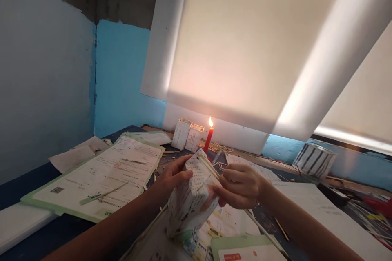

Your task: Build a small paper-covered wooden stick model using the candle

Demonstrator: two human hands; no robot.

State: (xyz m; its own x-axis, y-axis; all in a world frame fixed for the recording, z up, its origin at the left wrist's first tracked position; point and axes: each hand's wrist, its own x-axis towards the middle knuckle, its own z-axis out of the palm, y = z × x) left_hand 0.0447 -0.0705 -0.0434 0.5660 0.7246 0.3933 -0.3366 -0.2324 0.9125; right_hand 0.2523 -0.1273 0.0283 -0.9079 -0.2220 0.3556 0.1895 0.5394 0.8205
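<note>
A paper-covered box with printed writing is tilted up in front of me. My left hand grips its left side and upper edge between thumb and fingers. Thin pale sticks run along the box's top right edge. At the lower end of these sticks, my right hand has its fingers curled closed, pinching at them, with the thumb against the box's side. Its fingertips partly hide what they pinch. Just beyond the box stands a lit red candle.
Two small paper boxes stand left of the candle. Printed sheets with green borders lie at left, and white paper at right. A striped box is by the wall. Loose sticks litter the blue table.
</note>
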